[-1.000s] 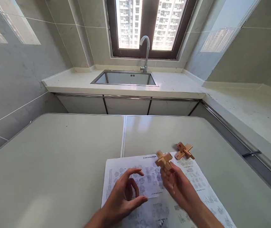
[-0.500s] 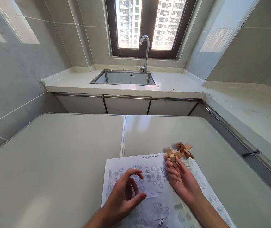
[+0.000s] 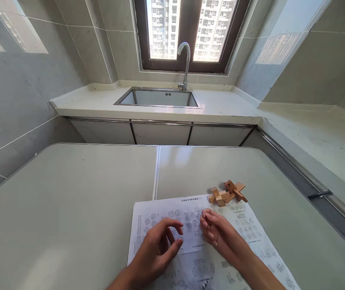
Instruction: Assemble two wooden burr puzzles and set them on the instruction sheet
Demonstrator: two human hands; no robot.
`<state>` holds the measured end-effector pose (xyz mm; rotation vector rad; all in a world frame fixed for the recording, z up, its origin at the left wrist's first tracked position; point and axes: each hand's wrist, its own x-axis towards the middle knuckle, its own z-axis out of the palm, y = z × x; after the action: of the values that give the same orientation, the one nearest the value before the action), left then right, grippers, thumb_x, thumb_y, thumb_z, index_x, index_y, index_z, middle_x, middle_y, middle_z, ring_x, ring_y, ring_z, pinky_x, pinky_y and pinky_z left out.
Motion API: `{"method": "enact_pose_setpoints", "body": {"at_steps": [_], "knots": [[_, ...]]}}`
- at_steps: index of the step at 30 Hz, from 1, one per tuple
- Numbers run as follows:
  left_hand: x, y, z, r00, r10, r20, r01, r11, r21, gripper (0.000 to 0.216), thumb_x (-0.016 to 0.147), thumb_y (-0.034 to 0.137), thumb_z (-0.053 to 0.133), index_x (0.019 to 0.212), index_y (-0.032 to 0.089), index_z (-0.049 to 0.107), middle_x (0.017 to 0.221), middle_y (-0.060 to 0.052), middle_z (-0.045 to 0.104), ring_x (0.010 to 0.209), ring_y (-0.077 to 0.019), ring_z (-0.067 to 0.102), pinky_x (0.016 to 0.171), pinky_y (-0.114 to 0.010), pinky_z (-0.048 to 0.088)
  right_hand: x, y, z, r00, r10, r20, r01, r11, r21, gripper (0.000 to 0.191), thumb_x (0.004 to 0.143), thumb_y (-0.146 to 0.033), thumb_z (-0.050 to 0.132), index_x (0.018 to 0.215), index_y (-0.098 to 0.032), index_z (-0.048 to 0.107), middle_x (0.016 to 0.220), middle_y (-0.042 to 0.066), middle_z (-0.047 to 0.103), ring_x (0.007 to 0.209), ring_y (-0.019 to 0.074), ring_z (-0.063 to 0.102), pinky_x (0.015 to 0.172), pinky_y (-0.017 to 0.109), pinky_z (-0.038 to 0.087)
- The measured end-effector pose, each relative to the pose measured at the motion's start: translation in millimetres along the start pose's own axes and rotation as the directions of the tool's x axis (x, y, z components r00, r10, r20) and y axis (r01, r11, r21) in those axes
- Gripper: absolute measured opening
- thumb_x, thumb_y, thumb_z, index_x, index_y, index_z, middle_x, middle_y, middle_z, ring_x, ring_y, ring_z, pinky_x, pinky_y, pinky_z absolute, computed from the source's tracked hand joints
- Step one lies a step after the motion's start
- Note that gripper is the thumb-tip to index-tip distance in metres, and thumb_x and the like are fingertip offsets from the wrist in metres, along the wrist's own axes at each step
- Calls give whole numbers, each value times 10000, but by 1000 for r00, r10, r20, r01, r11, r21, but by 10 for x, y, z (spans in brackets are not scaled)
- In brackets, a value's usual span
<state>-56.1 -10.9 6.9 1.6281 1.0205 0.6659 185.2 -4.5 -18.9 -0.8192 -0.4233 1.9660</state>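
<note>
My left hand (image 3: 163,243) is over the left part of a printed sheet (image 3: 148,207), its fingers curved and the thumb apart from them, holding nothing. Over the middle of the sheet is my right hand (image 3: 217,231), with its fingers curled in and the thumb against them; I see nothing in it. Just beyond the right hand, at the sheet's far edge, two wooden interlocking puzzles sit side by side: a paler cross-shaped puzzle (image 3: 220,198) and a browner puzzle (image 3: 235,190) with sticks pointing out. Neither hand touches them. Small diagrams and text cover the sheet.
The pale table (image 3: 84,193) has a seam (image 3: 157,173) running away from me. Past its far edge stands a counter (image 3: 84,104) with a sink (image 3: 160,98) and a curved tap (image 3: 186,66) below a window. Another counter (image 3: 320,137) runs along the right.
My right hand has let go of the paler wooden puzzle and drawn back toward me and left, fingers curling in. My left hand's thumb and fingers have come slightly closer together.
</note>
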Motion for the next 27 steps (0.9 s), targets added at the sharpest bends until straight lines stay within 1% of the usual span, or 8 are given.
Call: {"method": "enact_pose_setpoints", "body": {"at_steps": [6,11,16,22,27], "knots": [[4,-9,2,1000,27,-10,-27,999,19,170,1033,307,551,1172,233,614,1057,-63,698,728,-129,586,584,-208,437,55,8,-37,1000,15,-6,-15,1000,26,248,918,-316,806,853,-172,615,764,-16,604,574,69,504,498,170,364],[11,-22,3,1000,25,-4,-25,999,25,172,1028,286,546,1175,238,619,1051,-59,698,728,-130,580,579,-206,431,55,10,-40,1000,21,-14,-20,1000,24,253,907,-328,816,842,-172,628,765,-10,611,578,75,509,501,177,361],[18,15,-10,1000,21,-2,-21,999,31,159,1034,287,539,1160,238,623,1051,-56,701,726,-128,595,598,-214,450,48,4,-42,999,23,-35,-23,1000,6,250,898,-337,824,847,-172,644,768,0,615,586,85,513,504,187,362],[11,21,-8,1000,5,5,-5,1000,31,154,1037,288,535,1158,244,621,1047,-50,706,728,-128,601,609,-215,457,52,2,-34,999,29,-37,-28,999,26,235,895,-325,826,846,-174,652,769,5,628,588,91,519,505,189,366],[24,20,-2,1000,17,-1,-17,999,42,147,1029,276,537,1139,236,625,1039,-53,709,728,-130,608,601,-216,453,51,-4,-33,998,37,-40,-36,999,29,247,880,-329,842,844,-172,655,763,4,635,583,88,530,514,188,372]]}}
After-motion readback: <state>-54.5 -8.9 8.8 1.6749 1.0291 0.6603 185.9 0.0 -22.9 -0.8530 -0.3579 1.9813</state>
